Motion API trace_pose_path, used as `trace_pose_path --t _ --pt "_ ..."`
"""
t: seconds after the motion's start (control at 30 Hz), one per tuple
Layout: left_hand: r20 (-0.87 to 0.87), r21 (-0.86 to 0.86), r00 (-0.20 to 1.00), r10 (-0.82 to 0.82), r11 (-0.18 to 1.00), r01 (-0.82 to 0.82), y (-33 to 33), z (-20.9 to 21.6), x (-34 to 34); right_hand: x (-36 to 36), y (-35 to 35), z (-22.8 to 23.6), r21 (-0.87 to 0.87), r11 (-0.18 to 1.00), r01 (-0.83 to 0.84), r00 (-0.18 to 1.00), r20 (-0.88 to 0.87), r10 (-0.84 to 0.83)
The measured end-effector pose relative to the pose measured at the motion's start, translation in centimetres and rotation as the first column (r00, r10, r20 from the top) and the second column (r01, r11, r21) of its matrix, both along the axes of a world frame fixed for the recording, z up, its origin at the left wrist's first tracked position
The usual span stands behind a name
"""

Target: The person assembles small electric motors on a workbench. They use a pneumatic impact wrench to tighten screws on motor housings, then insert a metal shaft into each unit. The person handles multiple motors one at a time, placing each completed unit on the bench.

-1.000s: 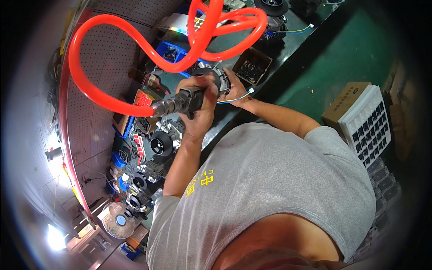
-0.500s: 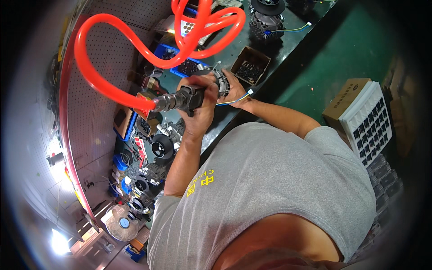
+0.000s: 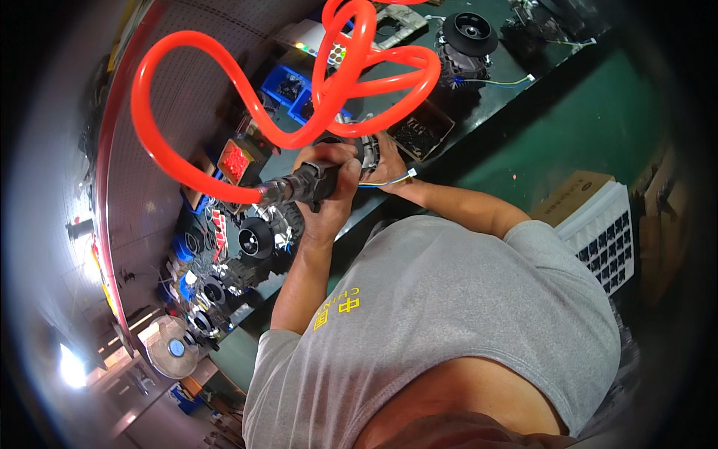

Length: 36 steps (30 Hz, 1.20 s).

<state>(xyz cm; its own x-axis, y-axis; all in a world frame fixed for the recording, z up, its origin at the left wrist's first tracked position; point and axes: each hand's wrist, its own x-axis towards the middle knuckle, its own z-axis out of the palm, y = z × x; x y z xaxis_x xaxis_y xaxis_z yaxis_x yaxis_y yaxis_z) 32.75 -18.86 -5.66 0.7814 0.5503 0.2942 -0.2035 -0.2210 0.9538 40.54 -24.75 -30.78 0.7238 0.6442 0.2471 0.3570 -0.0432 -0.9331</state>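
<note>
My left hand (image 3: 334,203) is wrapped around a dark air-powered driver (image 3: 305,184), whose back end joins a coiled orange-red air hose (image 3: 161,138). The tool's front end is at a round grey metal motor housing (image 3: 369,152), but its tip is hidden by my hand and the hose. My right hand (image 3: 387,162) grips the housing's right side, with the fingers partly out of sight behind it. A thin blue and yellow cable with a white connector (image 3: 410,173) runs out beside my right wrist.
An open box of small dark parts (image 3: 420,133) is right of the housing. Blue bins (image 3: 286,84) lie beyond it. A motor with a black fan wheel (image 3: 470,34) stands farther back. Other motors (image 3: 256,238) line the bench at left. A white tray (image 3: 609,243) is at right.
The whole view has shifted, and the hose loops hang slightly differently. Both hands keep their grips, the left on the driver and the right on the motor housing.
</note>
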Motion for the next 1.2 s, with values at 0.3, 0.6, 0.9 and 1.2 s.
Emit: trace_pose_path --t 0.3,0.6,0.9,1.2 --pt "-0.011 -0.127 0.995 0.099 0.987 -0.1 1.0 1.3 -1.6 -0.3 -0.1 0.4 -0.022 1.0 -0.016 1.0 -0.007 0.016" --pt "-0.023 -0.078 0.98 0.197 0.977 -0.198 7.5 8.0 -4.6 -0.1 -0.3 4.2 0.025 0.983 -0.181 0.967 -0.175 0.183" --pt "0.299 -0.143 0.868 0.396 0.918 -0.369 12.1 1.8 -4.0 0.9 0.0 1.5 -0.162 0.958 -0.238 0.955 0.143 0.262" --pt "0.353 -0.261 0.801 0.484 0.873 -0.413 13.7 -0.4 -4.7 -0.2 0.8 5.6 -0.228 0.92 -0.319 0.92 0.157 0.358"
